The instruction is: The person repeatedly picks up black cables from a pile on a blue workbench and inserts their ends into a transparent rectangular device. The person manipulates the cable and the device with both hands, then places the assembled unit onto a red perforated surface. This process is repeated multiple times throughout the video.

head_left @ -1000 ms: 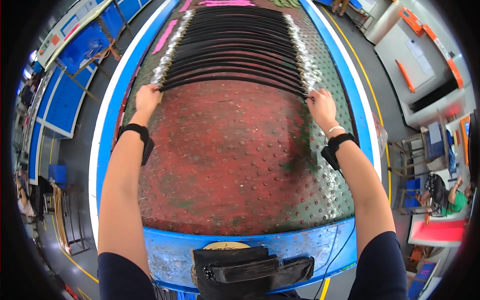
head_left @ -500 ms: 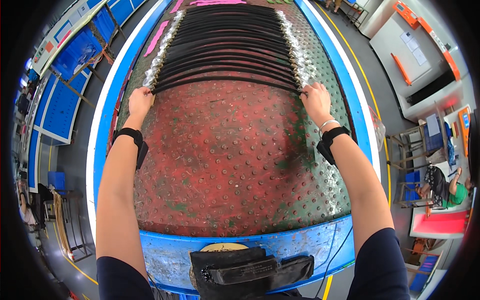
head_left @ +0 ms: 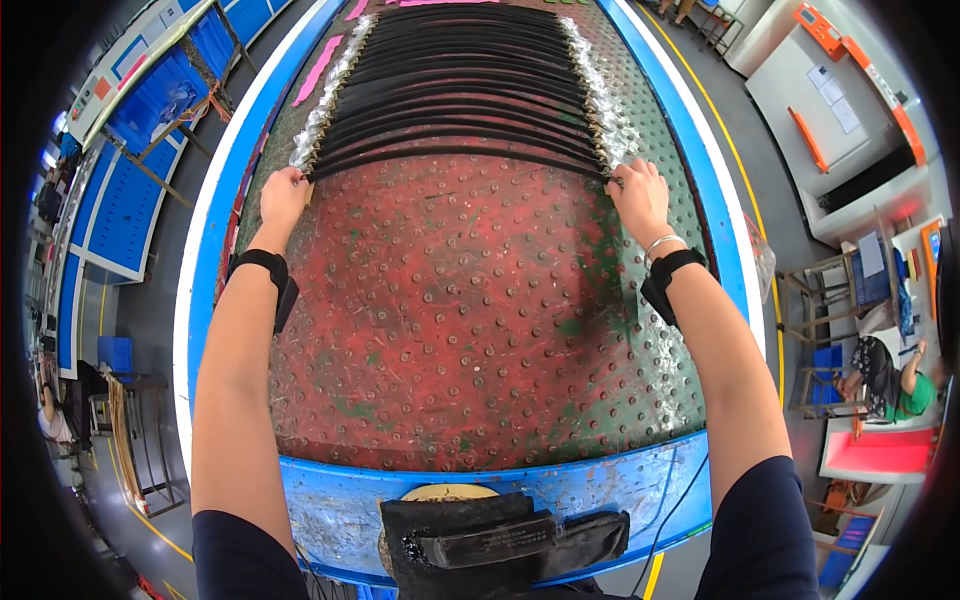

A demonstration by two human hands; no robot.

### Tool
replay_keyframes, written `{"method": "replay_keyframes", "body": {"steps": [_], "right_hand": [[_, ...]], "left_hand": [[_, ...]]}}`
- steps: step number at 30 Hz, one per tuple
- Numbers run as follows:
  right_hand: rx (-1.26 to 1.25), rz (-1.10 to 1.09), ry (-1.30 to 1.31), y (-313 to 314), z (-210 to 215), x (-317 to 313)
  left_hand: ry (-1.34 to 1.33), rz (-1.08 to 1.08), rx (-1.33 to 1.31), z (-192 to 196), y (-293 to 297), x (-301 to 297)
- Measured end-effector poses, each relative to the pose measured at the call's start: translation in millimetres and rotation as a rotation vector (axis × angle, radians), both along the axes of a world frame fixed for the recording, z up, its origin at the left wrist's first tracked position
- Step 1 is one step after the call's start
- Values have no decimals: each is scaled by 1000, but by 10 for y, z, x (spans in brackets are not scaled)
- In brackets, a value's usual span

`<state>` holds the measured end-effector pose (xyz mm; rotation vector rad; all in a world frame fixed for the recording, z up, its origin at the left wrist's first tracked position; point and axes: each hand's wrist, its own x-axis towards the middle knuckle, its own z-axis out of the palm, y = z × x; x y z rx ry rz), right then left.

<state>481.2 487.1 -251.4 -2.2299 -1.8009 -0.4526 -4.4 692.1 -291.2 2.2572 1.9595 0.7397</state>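
Observation:
Across a red and green studded table top [head_left: 450, 300] lies a row of several thin black cords [head_left: 460, 75], side by side from left to right. Clear plastic-like wrapping covers their left ends [head_left: 325, 115] and right ends [head_left: 598, 110]. At the near edge of the row, one black cord [head_left: 450, 151] bows slightly away from me. My left hand [head_left: 283, 203] pinches its left end, and my right hand [head_left: 640, 198] is closed on its right end. The fingers partly hide both tips. Each wrist wears a black strapped device.
Pink strips [head_left: 318, 70] lie along the table's far left. A blue and white rim [head_left: 722, 235] borders the table. On the near edge sits a black box-like device [head_left: 500, 545] beside a dark cable. A person in green [head_left: 912, 390] sits at a bench on the right.
Both hands keep hold of the cord. My right hand has shifted slightly right and up, and my left hand has moved up a little with the cord.

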Motion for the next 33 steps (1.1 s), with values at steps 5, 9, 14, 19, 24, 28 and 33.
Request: {"method": "replay_keyframes", "body": {"steps": [5,9,14,19,24,28,33], "right_hand": [[-6,20,4,36,-8,45],[42,75,36,7,-11,118],[46,79,13,-51,39,96],[60,96,12,-60,32,102],[50,92,-6,-74,65,78],[42,70,6,-87,26,127],[16,61,7,-64,21,86]], "left_hand": [[6,-12,-3,35,-28,12],[-19,5,-24,73,-54,73],[-7,1,-15,52,-48,30],[-8,-3,0,43,-42,23],[20,-11,-36,82,-89,22],[30,11,-13,141,-133,83],[59,36,-55,165,-147,68]]}}
